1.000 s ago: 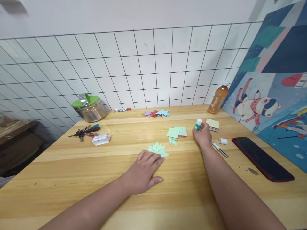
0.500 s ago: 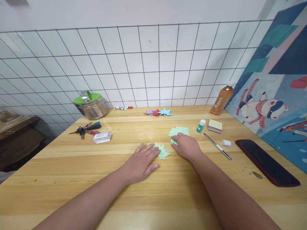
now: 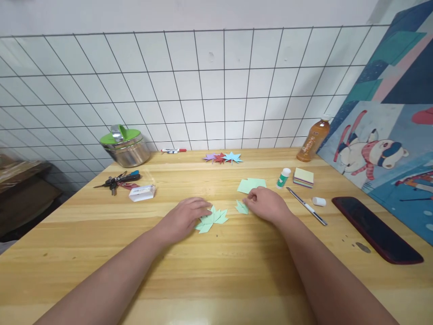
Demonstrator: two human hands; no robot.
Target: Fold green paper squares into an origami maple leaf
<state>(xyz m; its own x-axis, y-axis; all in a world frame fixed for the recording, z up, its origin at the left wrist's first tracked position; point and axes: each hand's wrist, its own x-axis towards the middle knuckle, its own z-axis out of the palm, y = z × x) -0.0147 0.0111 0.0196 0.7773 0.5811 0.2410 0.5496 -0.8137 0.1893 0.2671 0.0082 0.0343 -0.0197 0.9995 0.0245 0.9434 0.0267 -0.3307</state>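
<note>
My left hand [image 3: 184, 219] is closed at the left edge of a light green folded-paper leaf [image 3: 216, 217] with several points, its fingers covering part of it. The leaf lies on the wooden table. My right hand [image 3: 265, 203] pinches the right side of a small pointed piece of green folded paper [image 3: 241, 207], a short gap to the right of the leaf. Just behind that hand lie flat green paper sheets [image 3: 248, 184], partly hidden by its knuckles. Farther back, purple, red and blue paper leaves [image 3: 232, 157] rest in a row near the wall.
To the right are an uncapped glue stick [image 3: 283, 178], its white cap [image 3: 319, 201], a pen [image 3: 306, 206], a sticky-note stack [image 3: 303, 177], a phone [image 3: 375, 230] and a tea bottle [image 3: 313, 139]. At left are a pot [image 3: 130, 151], keys [image 3: 118, 180] and a small box [image 3: 142, 193].
My left hand has slid left with the green leaf, and its fingers have drawn in. The small folded piece has come nearer and left in my right hand, away from the sheets.
</note>
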